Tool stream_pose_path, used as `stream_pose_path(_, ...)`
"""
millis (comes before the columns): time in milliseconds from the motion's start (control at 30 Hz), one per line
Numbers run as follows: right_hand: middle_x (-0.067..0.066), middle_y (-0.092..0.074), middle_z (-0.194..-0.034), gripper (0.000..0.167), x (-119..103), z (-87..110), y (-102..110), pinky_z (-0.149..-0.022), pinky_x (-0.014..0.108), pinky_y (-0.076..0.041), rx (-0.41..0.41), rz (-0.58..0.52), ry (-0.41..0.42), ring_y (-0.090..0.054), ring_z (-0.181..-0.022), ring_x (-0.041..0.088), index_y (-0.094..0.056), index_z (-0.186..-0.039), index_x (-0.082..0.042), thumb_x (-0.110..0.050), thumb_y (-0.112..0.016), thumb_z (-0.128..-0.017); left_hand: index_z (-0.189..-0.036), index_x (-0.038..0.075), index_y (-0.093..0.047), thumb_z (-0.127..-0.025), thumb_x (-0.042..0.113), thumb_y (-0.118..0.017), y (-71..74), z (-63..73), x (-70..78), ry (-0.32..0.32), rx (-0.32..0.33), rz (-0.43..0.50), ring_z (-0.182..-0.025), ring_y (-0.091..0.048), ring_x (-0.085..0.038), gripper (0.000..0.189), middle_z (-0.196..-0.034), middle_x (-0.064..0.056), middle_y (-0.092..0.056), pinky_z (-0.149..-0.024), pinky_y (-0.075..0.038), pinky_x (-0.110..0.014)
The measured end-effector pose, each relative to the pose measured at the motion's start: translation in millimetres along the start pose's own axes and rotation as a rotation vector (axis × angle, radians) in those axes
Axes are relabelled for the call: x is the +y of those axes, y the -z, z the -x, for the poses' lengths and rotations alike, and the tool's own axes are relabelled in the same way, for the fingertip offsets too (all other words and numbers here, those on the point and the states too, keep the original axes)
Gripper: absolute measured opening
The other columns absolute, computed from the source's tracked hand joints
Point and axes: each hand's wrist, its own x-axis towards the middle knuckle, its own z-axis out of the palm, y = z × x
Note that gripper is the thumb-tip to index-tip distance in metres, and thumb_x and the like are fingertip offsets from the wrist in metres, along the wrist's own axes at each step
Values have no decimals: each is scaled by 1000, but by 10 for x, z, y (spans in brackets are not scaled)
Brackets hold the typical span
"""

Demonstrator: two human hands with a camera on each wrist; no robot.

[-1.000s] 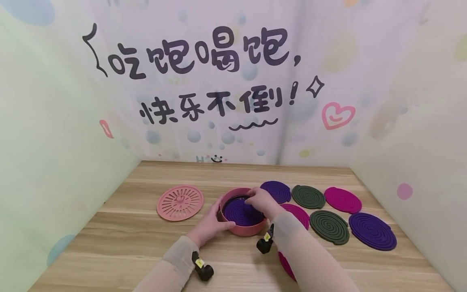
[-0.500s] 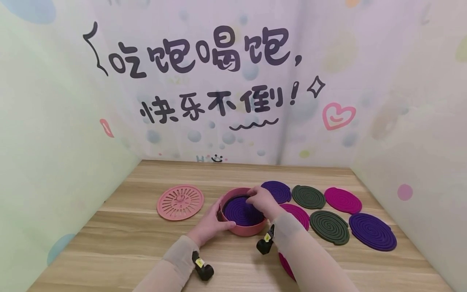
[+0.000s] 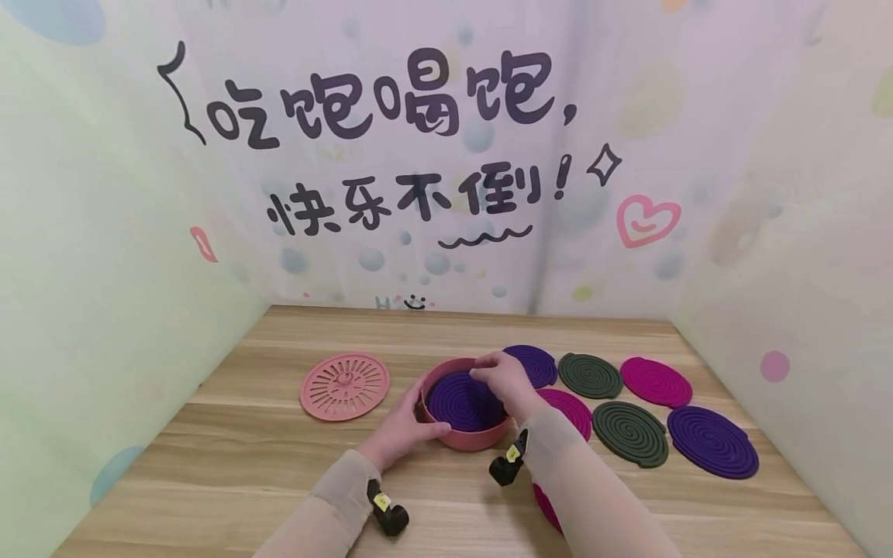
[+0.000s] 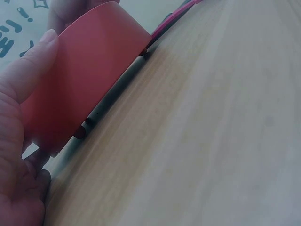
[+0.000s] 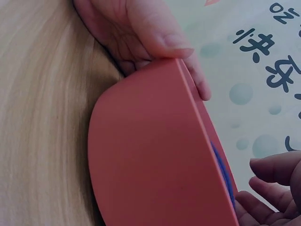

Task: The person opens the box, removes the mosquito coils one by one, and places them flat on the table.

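Observation:
A round pink mosquito-coil box (image 3: 467, 440) stands on the table in front of me, a purple mosquito coil (image 3: 460, 401) lying in it below the rim. My left hand (image 3: 403, 426) holds the box from the left, thumb over the near wall and fingers round the side. In the left wrist view, the box wall (image 4: 89, 70) shows between that thumb and the lower fingers. At the right rim hovers my right hand (image 3: 508, 381). The right wrist view shows its fingers (image 5: 277, 167) loosely bent and apart beside the rim, with no coil between them.
A slotted pink lid (image 3: 345, 387) lies to the left. On the right lie several flat coils: purple (image 3: 711, 440), green (image 3: 630, 434) and magenta (image 3: 656, 381). Another magenta coil (image 3: 547, 508) is partly under my right forearm. Walls enclose the table's back and sides.
The purple coil's far edge, with a dark gap behind it earlier, now lies flatter in the box. My right fingers have lifted slightly from it. The left hand stays put.

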Motion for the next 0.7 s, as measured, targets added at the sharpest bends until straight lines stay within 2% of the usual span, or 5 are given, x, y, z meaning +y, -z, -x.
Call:
stream_pose_path(233, 12, -61, -117, 30, -2, 5, 8, -103, 54, -37, 28, -78, 7, -51, -117, 32, -63, -116, -6, -17, -69, -89, -154, 11, -18, -77, 24, -82, -5, -1, -4, -16, 1, 20, -136, -35, -28, 100, -149, -13, -38, -113, -23, -50)
stream_pose_path(700, 12, -62, -117, 27, 48, -8, 22, -107, 55, -32, 4, -98, 4, -50, -119, 32, -66, -113, -5, -14, -69, -88, -154, 9, -19, -77, 23, -82, -3, 4, 11, -15, 3, 22, -136, -36, -28, 101, -148, -13, -39, -113, -24, -49)
